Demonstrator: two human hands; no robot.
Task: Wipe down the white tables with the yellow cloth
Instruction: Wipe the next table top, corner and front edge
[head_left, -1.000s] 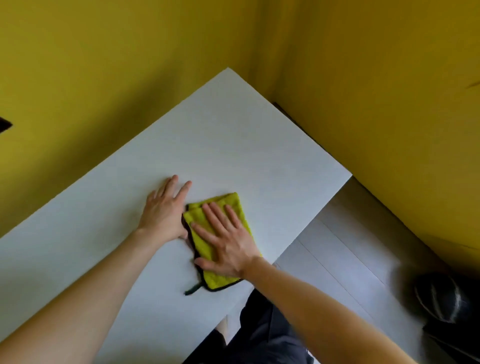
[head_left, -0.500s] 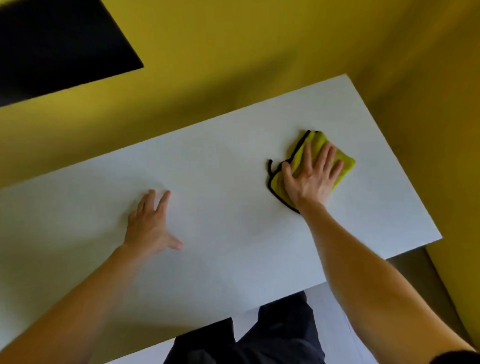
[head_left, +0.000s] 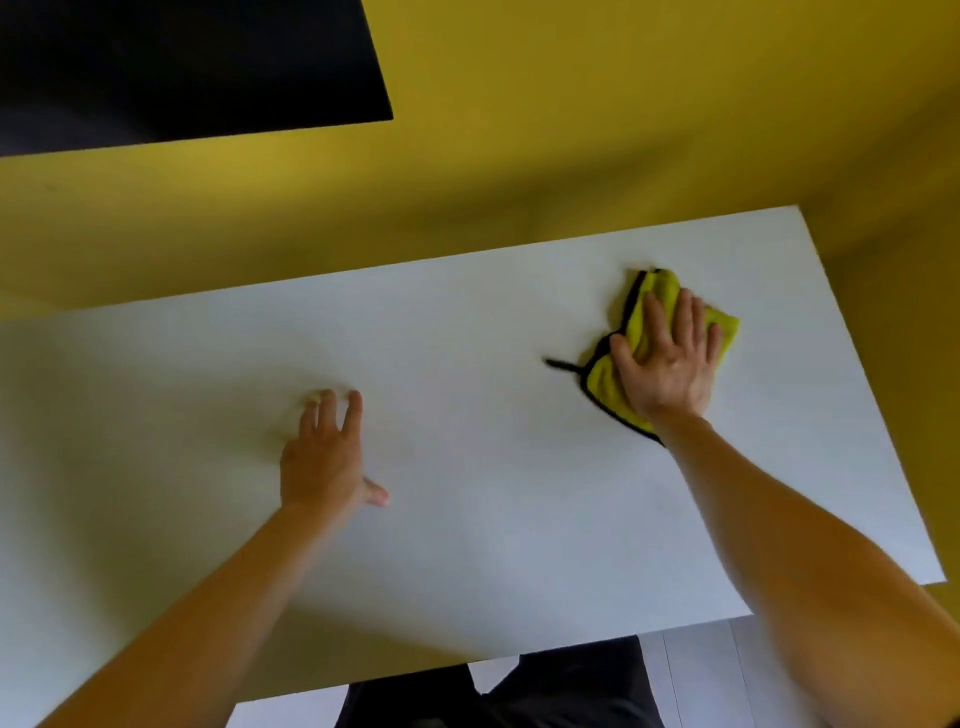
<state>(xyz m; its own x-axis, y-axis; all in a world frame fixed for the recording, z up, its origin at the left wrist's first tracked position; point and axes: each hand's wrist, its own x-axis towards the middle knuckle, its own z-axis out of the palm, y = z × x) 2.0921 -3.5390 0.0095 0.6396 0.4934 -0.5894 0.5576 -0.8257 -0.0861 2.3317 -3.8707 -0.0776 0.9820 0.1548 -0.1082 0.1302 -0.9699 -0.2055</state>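
Near table (head_left: 519, 519) far-right corner: cloth (head_left: 657, 291) lies diagonal under right hand (head_left: 670, 364), fingers spread, pressing flat. Left hand (head_left: 322, 457) mid-table, spread, bracing. Most of the table lies left of cloth; likely sweep leftward.

The white table (head_left: 493, 545) runs wide across the view, its far edge along a yellow wall (head_left: 519, 182). A yellow cloth (head_left: 605, 384) with a dark hem lies bunched on the top toward the far right end (a thin dark loop (head_left: 561, 365) trails from its left corner onto the bare surface). The right hand (head_left: 667, 364) presses flat on it, fingers (head_left: 654, 322) spread. The left hand (head_left: 322, 462) rests palm-down on the table near the middle, well apart from the cloth.
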